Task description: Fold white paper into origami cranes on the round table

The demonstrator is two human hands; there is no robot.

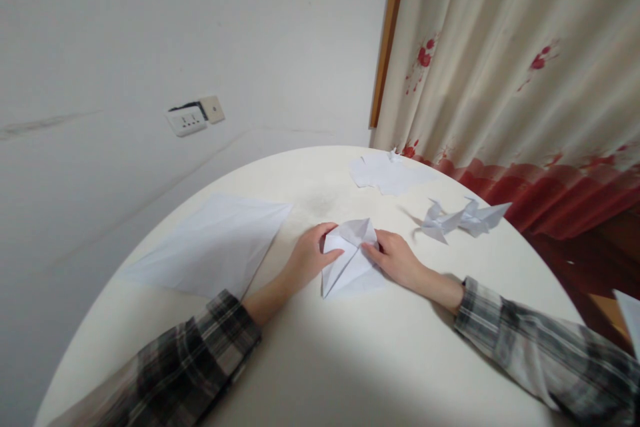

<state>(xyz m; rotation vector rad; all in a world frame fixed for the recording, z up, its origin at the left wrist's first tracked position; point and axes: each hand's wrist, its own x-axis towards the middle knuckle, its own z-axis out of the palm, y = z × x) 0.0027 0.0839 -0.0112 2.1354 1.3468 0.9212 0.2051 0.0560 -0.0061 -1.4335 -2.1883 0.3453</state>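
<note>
A partly folded sheet of white paper (pixel 345 273) is held between my two hands, low over the middle of the round table. It has a raised flap at the top and a crease line running down its front. My left hand (pixel 315 252) grips its left edge, thumb on the front face and fingers behind. On the right edge, my right hand (pixel 395 255) pinches it the same way, with the thumb tip near the centre seam. The fingers behind the paper are partly hidden.
On the white table (pixel 320 360), a large paper sheet (pixel 210 240) lies to the left. Two folded paper cranes (pixel 437 221) stand at the right. Further back lie paper pieces (pixel 387 173) with a tiny folded figure (pixel 394 155). A wall socket (pixel 187 120) and a curtain (pixel 500 80) are behind.
</note>
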